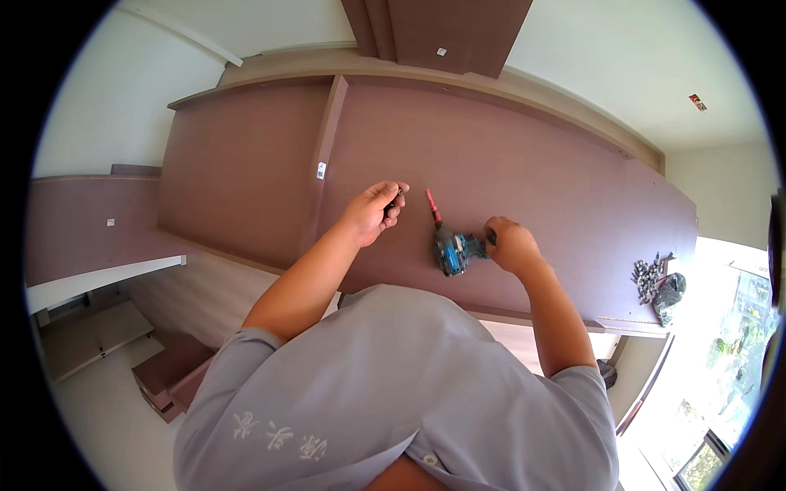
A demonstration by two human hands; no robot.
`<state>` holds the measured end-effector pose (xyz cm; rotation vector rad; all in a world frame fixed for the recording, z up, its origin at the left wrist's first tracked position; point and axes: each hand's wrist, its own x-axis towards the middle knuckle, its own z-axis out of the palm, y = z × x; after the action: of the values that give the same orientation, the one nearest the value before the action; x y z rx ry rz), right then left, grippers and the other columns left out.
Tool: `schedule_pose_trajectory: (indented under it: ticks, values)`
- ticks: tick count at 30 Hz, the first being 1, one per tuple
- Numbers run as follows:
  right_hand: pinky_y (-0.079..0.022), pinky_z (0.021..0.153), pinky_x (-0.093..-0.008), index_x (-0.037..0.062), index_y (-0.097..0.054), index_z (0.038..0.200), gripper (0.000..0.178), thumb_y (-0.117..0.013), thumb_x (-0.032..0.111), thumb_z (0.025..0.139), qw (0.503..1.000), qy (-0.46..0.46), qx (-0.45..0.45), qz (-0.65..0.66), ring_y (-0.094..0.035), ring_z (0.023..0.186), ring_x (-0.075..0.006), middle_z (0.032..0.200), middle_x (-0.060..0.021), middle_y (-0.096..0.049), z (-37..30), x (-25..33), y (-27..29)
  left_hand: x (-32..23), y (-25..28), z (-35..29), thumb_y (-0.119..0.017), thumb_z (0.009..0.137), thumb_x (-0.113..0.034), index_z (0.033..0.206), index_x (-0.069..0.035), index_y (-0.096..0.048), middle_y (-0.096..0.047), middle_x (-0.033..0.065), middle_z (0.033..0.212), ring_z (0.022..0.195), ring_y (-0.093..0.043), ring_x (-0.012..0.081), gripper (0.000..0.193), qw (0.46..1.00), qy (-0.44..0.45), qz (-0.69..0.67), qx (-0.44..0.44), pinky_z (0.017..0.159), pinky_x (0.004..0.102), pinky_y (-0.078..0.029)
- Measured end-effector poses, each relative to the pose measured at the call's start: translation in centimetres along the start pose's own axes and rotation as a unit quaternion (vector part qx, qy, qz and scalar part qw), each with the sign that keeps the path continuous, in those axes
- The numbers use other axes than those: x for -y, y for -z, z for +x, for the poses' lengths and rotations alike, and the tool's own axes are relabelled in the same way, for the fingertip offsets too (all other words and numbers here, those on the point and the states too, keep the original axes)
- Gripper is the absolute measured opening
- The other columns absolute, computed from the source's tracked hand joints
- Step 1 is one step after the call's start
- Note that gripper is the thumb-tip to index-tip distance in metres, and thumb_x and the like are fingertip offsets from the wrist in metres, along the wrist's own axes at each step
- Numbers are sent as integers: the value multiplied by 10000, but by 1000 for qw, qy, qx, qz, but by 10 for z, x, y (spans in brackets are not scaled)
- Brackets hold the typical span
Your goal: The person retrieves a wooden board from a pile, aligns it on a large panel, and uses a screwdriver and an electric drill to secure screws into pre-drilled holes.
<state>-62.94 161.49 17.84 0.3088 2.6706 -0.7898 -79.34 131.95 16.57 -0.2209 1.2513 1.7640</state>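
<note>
My right hand [512, 244] is wrapped round the handle of a blue and black cordless drill driver [452, 252]. A red bit or sleeve [433, 204] sticks out of its nose and points away from me, over the brown panel [508, 147]. To the left, my left hand [379, 212] is closed, thumb against fingers, on small dark pieces whose kind I cannot make out. A gap lies between the red tip and my left hand. Both hands are above the panel, near its middle.
A raised brown divider [330, 131] crosses the panelwork left of my hands. Near the right end lie a pile of small dark fittings [647, 277] and a black plastic bag [670, 296]. Brown boxes [172, 376] stand on the floor at lower left. A bright window [737, 344] is at right.
</note>
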Motion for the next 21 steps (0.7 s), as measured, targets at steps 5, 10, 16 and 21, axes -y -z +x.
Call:
schedule_pose_trajectory:
  ticks: [5,10,16,21]
  values:
    - [-520,670,-348,51,-661,989,142,-718,161,919,913,-27,-213,346,-656,716,-205,791,-62,-669,-5,29,68,3,-26,16,-582,1083,-378,1075,-123,-670,-586,-21,883,700,-508,80,270,999,19,-29,28,610,246,-410]
    - [-497,584,-294,2,-627,1019,239,-709,225,991,745,-6,-248,620,-587,638,-143,831,-62,-650,17,47,60,-6,-44,22,-589,1078,-388,1063,-110,-660,-588,-10,874,687,-511,90,287,998,10,-59,-12,602,253,-418]
    - [-542,605,-306,-17,-605,1084,232,-676,192,1012,664,-5,-244,706,-621,680,-167,927,-111,-672,28,47,30,-19,-40,19,-610,1068,-383,1059,-103,-648,-609,9,901,684,-509,95,282,998,10,-37,-58,610,254,-430]
    - [-568,654,-321,-24,-609,1118,257,-708,181,998,668,-22,-243,703,-652,741,-179,997,-120,-683,33,39,18,-19,-38,34,-605,1072,-376,1040,-113,-643,-609,-6,880,682,-521,77,268,997,26,-48,-51,588,236,-434]
